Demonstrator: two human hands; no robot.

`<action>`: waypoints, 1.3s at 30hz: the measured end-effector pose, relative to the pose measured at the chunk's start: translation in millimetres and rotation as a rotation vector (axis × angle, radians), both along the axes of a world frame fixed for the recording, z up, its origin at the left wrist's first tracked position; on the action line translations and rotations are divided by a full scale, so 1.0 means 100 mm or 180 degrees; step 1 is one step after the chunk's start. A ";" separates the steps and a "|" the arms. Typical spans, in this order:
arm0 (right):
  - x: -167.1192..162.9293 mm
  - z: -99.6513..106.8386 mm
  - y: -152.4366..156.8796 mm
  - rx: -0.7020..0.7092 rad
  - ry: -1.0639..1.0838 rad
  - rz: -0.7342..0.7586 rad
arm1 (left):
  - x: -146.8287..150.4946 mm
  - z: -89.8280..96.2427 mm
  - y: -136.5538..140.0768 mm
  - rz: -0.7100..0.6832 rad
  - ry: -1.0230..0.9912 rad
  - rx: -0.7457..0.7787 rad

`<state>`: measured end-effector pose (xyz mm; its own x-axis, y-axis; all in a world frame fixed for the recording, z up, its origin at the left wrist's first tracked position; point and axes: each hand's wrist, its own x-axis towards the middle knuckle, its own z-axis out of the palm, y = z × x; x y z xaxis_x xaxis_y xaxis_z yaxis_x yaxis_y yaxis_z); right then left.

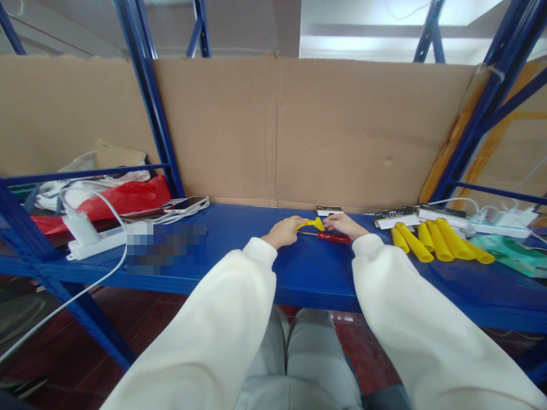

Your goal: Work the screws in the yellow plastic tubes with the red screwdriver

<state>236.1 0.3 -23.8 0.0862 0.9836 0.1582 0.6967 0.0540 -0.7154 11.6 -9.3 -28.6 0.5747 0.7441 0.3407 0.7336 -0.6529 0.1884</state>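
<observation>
My left hand (285,230) is closed around the narrow end of a small yellow plastic piece (318,224) with a flared head, held just above the blue shelf top (252,250). Close to that flared head, my right hand (344,225) has its fingers drawn together in a pinch; whatever is between them is too small to make out. Below both hands lies a screwdriver (334,237) with a red handle, its thin shaft pointing left. A black and white packet (329,210) rests behind my hands against the cardboard.
To the right are several yellow tubes (444,239), black and white packets (397,217) and a green soft pack (510,254). On the left sit a white power strip (106,239), a phone (187,205) and a red bag (128,196). A cardboard wall (342,131) closes the back.
</observation>
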 end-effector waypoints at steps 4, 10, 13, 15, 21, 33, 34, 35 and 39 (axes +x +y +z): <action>0.04 0.01 0.02 0.0326 -0.0976 0.0166 | 0.00 0.01 -0.01 0.0003 0.0016 0.0005; -0.02 0.05 -0.06 0.0069 -0.1486 0.0530 | 0.00 0.00 0.01 -0.0009 0.0007 0.0014; -0.04 0.02 -0.03 -0.0120 -0.1439 0.0710 | 0.00 -0.01 0.01 -0.0017 -0.0013 0.0048; -0.02 0.02 -0.01 -0.0181 -0.1431 0.0816 | 0.00 -0.01 0.01 -0.0023 -0.0007 0.0061; 0.00 0.03 0.00 -0.0339 -0.1528 0.0967 | 0.01 0.00 -0.01 0.0036 0.0023 0.0015; 0.09 0.16 -0.09 0.0055 -0.1368 0.0619 | 0.00 0.03 0.00 0.0275 -0.0219 0.0033; 0.11 0.19 -0.12 0.0034 -0.1335 0.0686 | -0.01 0.04 0.00 0.0348 -0.0261 0.0021; 0.12 0.21 -0.15 0.0002 -0.1319 0.0749 | -0.01 0.04 0.01 0.0417 -0.0302 0.0011; 0.14 0.25 -0.23 -0.0120 -0.1320 0.0790 | -0.04 0.05 0.04 0.0609 -0.0424 -0.0016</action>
